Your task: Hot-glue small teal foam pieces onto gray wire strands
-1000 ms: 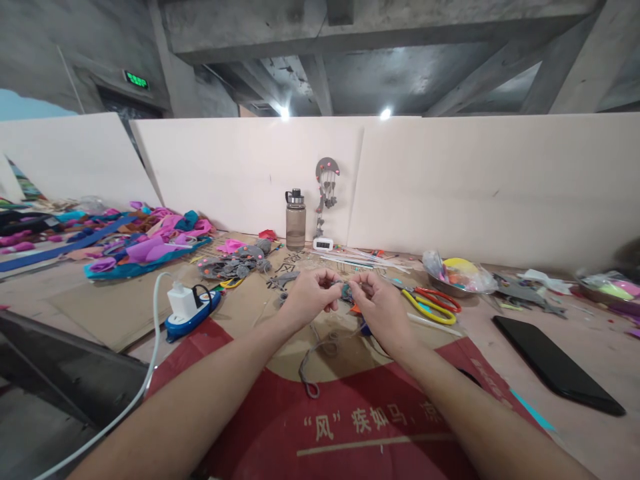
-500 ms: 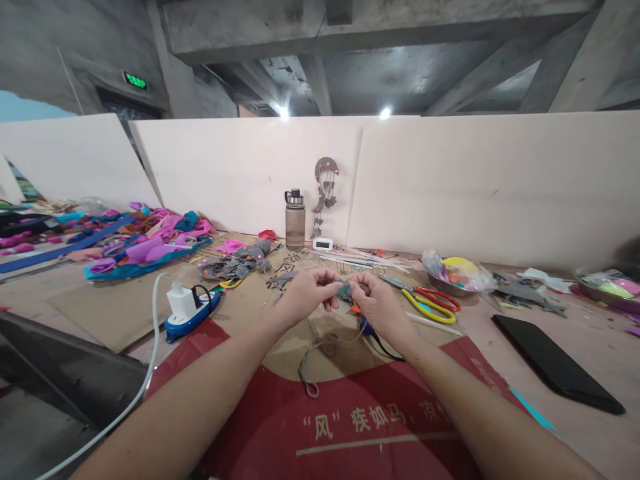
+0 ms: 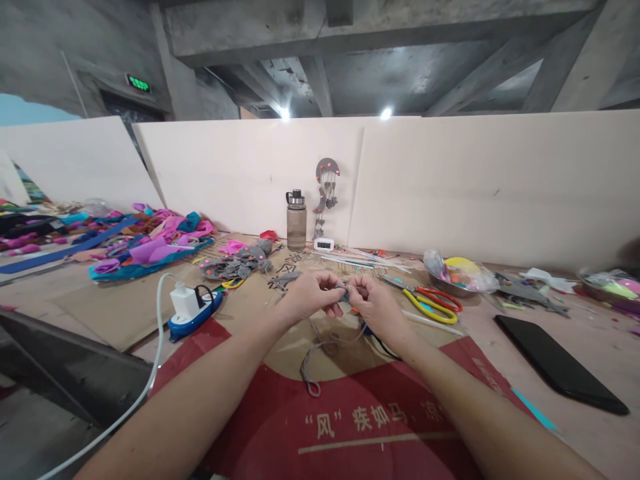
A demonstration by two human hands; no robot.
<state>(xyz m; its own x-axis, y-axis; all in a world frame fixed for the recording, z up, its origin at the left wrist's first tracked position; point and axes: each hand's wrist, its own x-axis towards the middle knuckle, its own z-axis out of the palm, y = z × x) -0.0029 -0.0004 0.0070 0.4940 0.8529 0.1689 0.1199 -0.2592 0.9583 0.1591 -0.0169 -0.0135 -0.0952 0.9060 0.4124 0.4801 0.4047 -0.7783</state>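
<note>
Close together above the cardboard, my left hand (image 3: 314, 293) and my right hand (image 3: 375, 303) pinch a small grey piece (image 3: 345, 292), which looks like felt. Fingers hide most of it. A grey cord (image 3: 306, 363) lies in loose curves below them, ending in a loop; whether it joins the piece I cannot tell. Partly covered by my right hand is a dark blue object with a black cable (image 3: 385, 348). Just right of that hand lie scissors with yellow handles (image 3: 430, 312) and others with red handles (image 3: 443, 298).
A power strip (image 3: 194, 317) with a white plug sits left, near grey felt pieces (image 3: 240, 263). Behind stand a bottle (image 3: 297, 227), a small clock (image 3: 324, 245) and a grey moon-shaped hanging ornament (image 3: 327, 168). A metal bowl (image 3: 457, 288) and phone (image 3: 557, 363) are right.
Both hands keep their pinch close together, with only slight finger movement. A bit of green seen between the fingers is now hidden, and grey shows there. The view has shifted slightly.
</note>
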